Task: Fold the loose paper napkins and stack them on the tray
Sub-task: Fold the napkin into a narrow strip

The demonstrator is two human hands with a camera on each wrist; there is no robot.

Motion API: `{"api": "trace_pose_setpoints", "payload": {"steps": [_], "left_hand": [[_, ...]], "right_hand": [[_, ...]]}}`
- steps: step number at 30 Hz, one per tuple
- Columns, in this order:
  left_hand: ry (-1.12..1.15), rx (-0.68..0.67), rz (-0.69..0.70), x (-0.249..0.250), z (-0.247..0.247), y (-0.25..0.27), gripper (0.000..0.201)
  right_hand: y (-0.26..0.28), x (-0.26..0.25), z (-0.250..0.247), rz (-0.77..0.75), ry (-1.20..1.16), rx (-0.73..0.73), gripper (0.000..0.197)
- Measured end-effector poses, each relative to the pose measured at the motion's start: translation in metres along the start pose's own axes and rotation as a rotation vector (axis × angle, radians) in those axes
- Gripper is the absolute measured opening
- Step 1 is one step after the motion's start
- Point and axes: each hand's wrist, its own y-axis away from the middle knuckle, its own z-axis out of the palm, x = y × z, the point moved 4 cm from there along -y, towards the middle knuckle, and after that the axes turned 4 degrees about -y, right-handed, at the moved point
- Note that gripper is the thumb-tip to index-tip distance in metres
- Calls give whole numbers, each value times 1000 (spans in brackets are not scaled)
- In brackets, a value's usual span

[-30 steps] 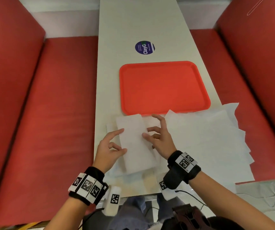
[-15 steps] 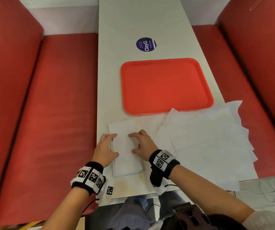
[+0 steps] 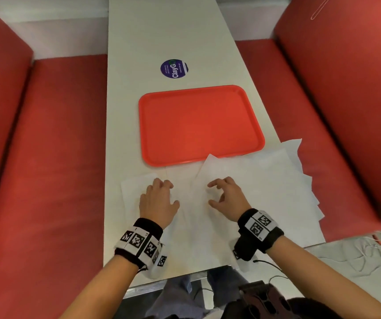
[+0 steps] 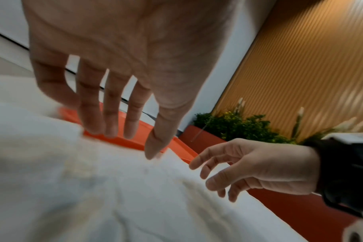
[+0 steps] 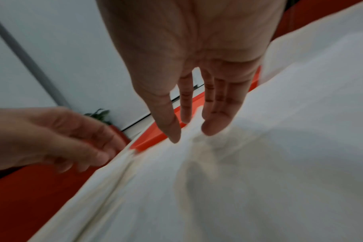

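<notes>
An orange tray (image 3: pixel 201 125) lies bare on the white table (image 3: pixel 152 38). Just in front of it, at the left, is a folded white napkin (image 3: pixel 133 187). My left hand (image 3: pixel 168 193) is over it with straight, spread fingers (image 4: pixel 110 114) and grips nothing. Several loose white napkins (image 3: pixel 265 192) overlap to the right, some hanging past the table's right edge. My right hand (image 3: pixel 212 194) hovers over their left part, fingers loosely curled and holding nothing. The wrist views show pale napkin paper (image 5: pixel 238 180) under both hands and the tray's rim (image 4: pixel 135 139) beyond the fingertips.
Red bench seats (image 3: pixel 53 157) flank the narrow table on both sides. A round purple sticker (image 3: pixel 174 68) sits beyond the tray. Thin cables (image 3: pixel 357 254) lie on the floor at the lower right. A planter with greenery (image 4: pixel 228 126) stands in the background.
Both hands were pressing the folded napkin together; now they have parted. The right hand has moved right over the loose sheets, and the left hand has stayed by the folded napkin.
</notes>
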Motion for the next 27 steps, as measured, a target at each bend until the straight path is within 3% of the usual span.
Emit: {"api": "trace_pose_setpoints", "payload": {"steps": [4, 7, 11, 15, 20, 23, 27], "left_hand": [[171, -132, 53, 45, 25, -3, 36], [290, -140, 59, 70, 43, -2, 29], [387, -145, 21, 91, 65, -2, 39], [469, -94, -79, 101, 75, -5, 53], [586, -69, -193, 106, 76, -10, 51], [648, -48, -189, 105, 74, -14, 50], [704, 95, -140, 89, 67, -18, 37]], "right_hand": [[9, 52, -54, 131, 31, 142, 42], [13, 87, -84, 259, 61, 260, 49], [15, 114, -101, 404, 160, 233, 71], [14, 126, -102, 375, 108, 229, 78], [10, 130, -104, 293, -90, 215, 76], [7, 128, -107, 253, -211, 222, 72], [3, 129, -115, 194, -307, 241, 59]]}}
